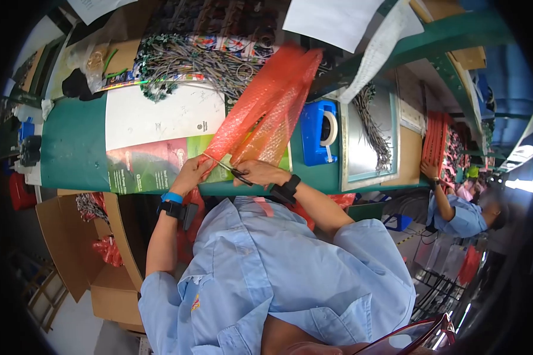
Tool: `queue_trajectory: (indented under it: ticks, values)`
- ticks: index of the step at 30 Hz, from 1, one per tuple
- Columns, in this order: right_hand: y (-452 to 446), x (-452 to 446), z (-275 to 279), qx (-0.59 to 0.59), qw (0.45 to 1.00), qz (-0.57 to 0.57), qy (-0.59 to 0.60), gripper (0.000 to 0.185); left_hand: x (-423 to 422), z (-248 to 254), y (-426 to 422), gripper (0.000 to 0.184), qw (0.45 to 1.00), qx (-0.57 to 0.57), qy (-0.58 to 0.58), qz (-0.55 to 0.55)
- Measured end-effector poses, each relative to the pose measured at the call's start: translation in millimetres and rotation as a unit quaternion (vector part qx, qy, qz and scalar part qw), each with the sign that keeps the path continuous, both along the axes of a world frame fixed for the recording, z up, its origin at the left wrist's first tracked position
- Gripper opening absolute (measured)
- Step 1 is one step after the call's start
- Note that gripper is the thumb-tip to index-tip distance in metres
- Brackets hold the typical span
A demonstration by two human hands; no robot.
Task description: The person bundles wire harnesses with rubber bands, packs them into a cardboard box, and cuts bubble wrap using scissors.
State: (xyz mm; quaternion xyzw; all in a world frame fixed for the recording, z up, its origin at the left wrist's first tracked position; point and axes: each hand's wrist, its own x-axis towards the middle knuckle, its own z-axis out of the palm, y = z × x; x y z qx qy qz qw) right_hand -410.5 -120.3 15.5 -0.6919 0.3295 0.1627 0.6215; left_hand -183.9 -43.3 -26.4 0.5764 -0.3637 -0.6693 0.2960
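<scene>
Left hand (190, 176) pinches near end of red bubble wrap (246, 112). Right hand (265, 173) holds scissors (241, 176), blades pointing at left hand. Wrap lies across worktop (71, 145), between wires (186, 62) and blue tape holder (311, 127). Blades very near left fingers: small slip could nick skin. Wrap long, floppy: could fold, make crooked cut, or tug wires out of place.

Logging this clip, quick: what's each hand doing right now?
Left hand: closed, gripping the edge of the red bubble wrap.
Right hand: closed around the scissors, blades at the wrap.
</scene>
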Motion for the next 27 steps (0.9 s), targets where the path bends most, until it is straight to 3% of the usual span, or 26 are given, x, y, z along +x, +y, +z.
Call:
queue_trajectory:
  ticks: [3,6,7,9,13,15,22,24,27]
  values:
    - [9,-3,-12,-0.008,0.998,-0.063,0.018,0.032,3,-7,1,0.029,1.000,0.004,0.023,-0.012]
    - [16,-4,-23,-0.094,0.994,-0.014,-0.045,0.034,5,-8,3,0.028,0.999,-0.006,0.036,-0.009]
    - [18,-4,-31,-0.094,0.994,-0.014,-0.045,0.034,4,-8,3,0.028,0.999,-0.006,0.035,-0.008]
    - [21,-3,-35,0.017,0.999,-0.032,0.008,0.037,2,-5,2,0.027,1.000,-0.007,0.016,-0.005]
    - [10,0,-18,0.025,0.999,-0.018,0.014,0.040,5,3,-1,0.027,0.999,-0.024,0.012,-0.033]
    - [7,0,-24,-0.089,0.995,0.051,-0.019,0.036,6,2,-2,0.028,0.998,-0.032,0.009,-0.053]
    - [19,-1,-16,0.005,0.999,-0.027,0.018,0.029,6,-2,2,0.027,0.999,-0.032,-0.005,-0.033]
    - [24,-4,-29,-0.060,0.997,0.033,-0.027,0.031,4,9,1,0.027,0.999,-0.022,-0.009,-0.047]
    - [24,-7,-21,0.005,0.998,0.050,0.030,0.031,3,13,-1,0.027,0.998,-0.030,0.005,-0.052]
